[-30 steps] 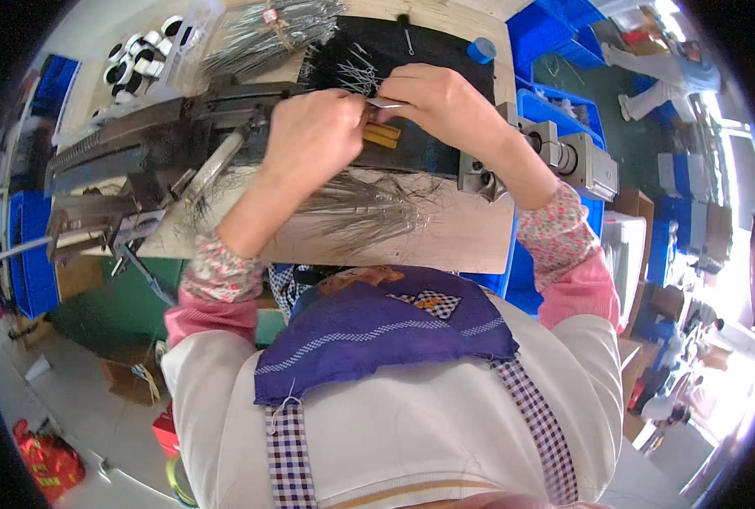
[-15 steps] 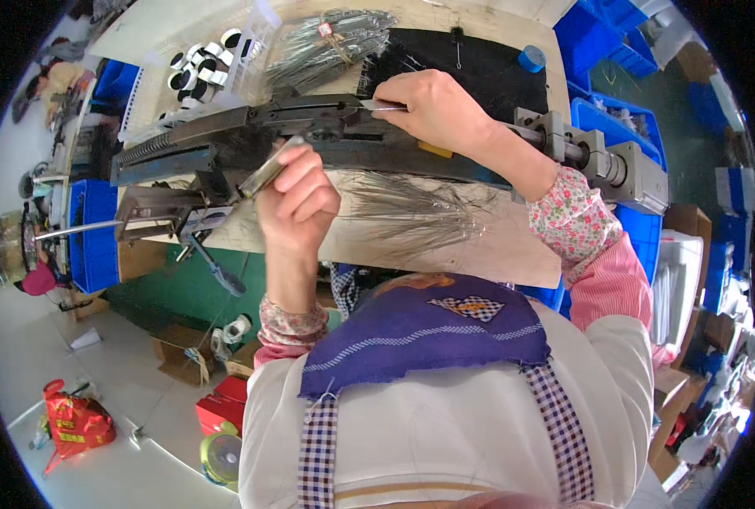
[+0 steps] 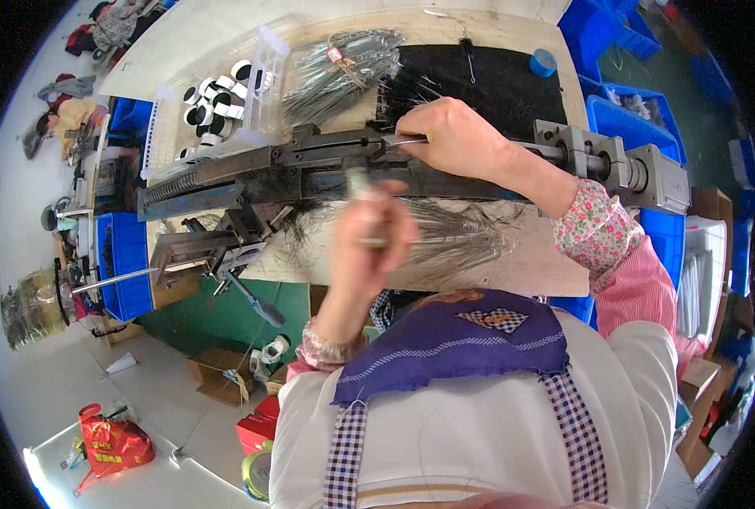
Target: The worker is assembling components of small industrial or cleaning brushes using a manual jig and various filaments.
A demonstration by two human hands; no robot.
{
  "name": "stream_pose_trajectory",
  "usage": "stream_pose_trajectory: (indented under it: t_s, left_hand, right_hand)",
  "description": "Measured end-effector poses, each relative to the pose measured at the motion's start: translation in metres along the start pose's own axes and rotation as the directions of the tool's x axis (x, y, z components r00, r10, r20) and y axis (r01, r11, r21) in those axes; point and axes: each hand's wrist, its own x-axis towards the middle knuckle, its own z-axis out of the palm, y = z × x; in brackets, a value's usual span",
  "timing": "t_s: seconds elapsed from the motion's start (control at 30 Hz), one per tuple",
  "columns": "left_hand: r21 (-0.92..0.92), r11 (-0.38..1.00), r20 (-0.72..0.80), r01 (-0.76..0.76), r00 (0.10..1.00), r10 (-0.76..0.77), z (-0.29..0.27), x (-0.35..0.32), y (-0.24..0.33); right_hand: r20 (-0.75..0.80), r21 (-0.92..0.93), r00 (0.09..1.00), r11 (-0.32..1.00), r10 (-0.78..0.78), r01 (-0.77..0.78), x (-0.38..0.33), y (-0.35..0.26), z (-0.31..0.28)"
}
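Left hand (image 3: 369, 233) gripping thin metal rods (image 3: 445, 242), right hand (image 3: 445, 136) pinching a metal strip (image 3: 399, 141) on machine (image 3: 310, 170)

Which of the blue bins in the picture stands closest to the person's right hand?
The blue bin just right of the black mat, behind the machine's grey end block. It is nearest the right hand; the bin at the table's left side stands much farther away.
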Motion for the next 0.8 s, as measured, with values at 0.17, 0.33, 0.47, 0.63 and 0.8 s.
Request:
stream_pose_trajectory:
  t_s: [0.17, 0.33, 0.47, 0.63, 0.8]
  left_hand:
    - [0.691, 0.678, -0.038, -0.249, 0.925, 0.378, -0.041, 0.032, -0.077]
    - [-0.295, 0.955, -0.043, 0.009, 0.999, -0.023, -0.014, 0.025, -0.058]
    - [-0.522, 0.847, -0.041, 0.097, 0.989, -0.139, -0.004, 0.020, -0.049]
    - [-0.819, 0.530, 0.417, 0.221, 0.863, 0.284, 0.015, -0.001, 0.008]
    - [-0.760, 0.632, 0.391, 0.152, 0.884, 0.258, -0.022, 0.007, -0.012]
  right_hand:
    - [0.024, -0.033, 0.998, 0.998, -0.057, 0.058, 0.005, -0.002, -0.005]
    - [0.296, 0.265, 0.926, 0.911, 0.236, -0.316, 0.020, 0.005, -0.013]
    - [0.348, 0.267, 0.900, 0.892, 0.263, -0.364, 0.021, 0.006, -0.010]
    - [0.312, 0.350, 0.927, 0.882, 0.209, -0.317, 0.023, 0.002, -0.019]
    - [-0.008, 0.026, 0.996, 0.996, -0.087, 0.087, 0.009, -0.014, -0.011]
